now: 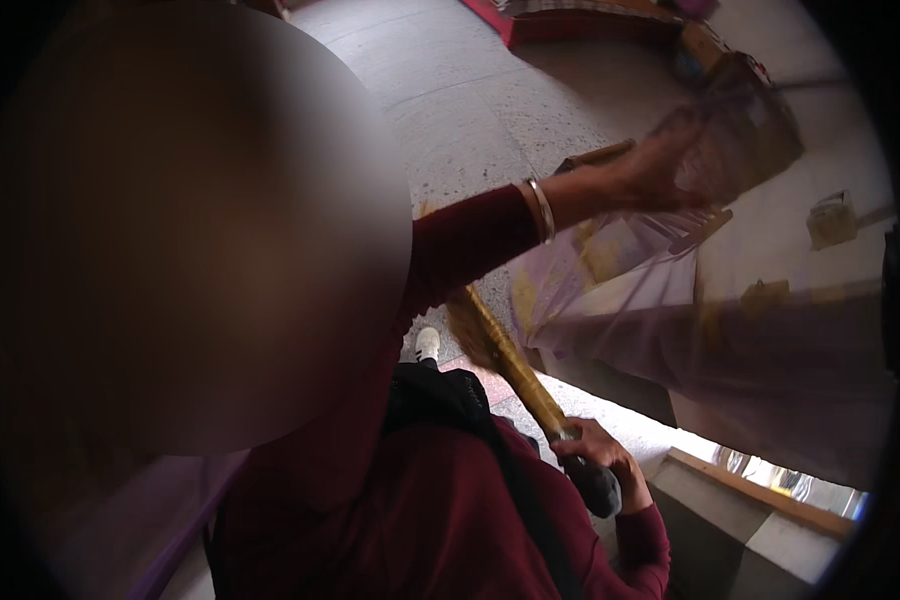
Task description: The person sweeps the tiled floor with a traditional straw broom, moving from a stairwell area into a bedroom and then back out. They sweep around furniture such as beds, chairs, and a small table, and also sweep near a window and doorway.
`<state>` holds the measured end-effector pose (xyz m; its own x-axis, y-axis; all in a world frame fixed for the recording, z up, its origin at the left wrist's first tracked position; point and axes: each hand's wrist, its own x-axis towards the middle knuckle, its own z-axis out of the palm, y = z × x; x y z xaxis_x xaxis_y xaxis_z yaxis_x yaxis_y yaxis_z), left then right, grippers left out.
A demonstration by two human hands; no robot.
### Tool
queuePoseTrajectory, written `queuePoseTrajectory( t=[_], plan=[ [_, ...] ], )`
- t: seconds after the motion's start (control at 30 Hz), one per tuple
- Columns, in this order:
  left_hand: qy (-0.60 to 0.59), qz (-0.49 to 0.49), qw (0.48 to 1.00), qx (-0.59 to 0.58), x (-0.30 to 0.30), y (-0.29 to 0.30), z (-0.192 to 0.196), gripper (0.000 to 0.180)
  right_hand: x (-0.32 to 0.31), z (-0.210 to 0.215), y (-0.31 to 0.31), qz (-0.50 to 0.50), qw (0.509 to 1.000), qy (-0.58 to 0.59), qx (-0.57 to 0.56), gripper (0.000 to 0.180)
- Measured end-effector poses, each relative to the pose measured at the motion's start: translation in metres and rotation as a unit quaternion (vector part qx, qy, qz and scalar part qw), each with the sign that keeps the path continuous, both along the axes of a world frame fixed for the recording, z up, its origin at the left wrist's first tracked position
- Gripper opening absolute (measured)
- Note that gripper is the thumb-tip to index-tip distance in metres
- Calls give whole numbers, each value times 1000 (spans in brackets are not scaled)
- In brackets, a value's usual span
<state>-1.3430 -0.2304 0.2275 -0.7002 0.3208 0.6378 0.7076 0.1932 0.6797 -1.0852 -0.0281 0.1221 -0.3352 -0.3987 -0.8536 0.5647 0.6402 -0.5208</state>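
Maroon-sleeved, my right hand [595, 455] is clamped round the broom [515, 370] handle; left hand [655, 175] grips a sheer cloth [670, 290], which I reckon could snag the bristles.

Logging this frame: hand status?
Left hand up at sheer cloth, grip blurred. Right hand shut on broom. Nothing between them.

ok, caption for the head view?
Person in maroon sleeves, raised hand at a sheer sheet, lower hand gripping a broom over a speckled floor.
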Motion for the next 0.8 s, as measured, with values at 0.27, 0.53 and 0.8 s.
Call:
queuePoseTrajectory(
  t=[0.27, 0.53, 0.8],
  plan=[
    [17, -139, 975, -173, 1, -15, -2, 89, -112, -50, -120, -242, 940, -66, -230, 24],
    [229, -224, 925, -205, -39, -1, -40, 69, -249, -103, -185, -361, 889, -38, -278, 23],
    [181, -566, 724, -352, -161, -10, -21, 39, -432, -89, -195, -432, 819, -161, -342, 26]
  ],
)
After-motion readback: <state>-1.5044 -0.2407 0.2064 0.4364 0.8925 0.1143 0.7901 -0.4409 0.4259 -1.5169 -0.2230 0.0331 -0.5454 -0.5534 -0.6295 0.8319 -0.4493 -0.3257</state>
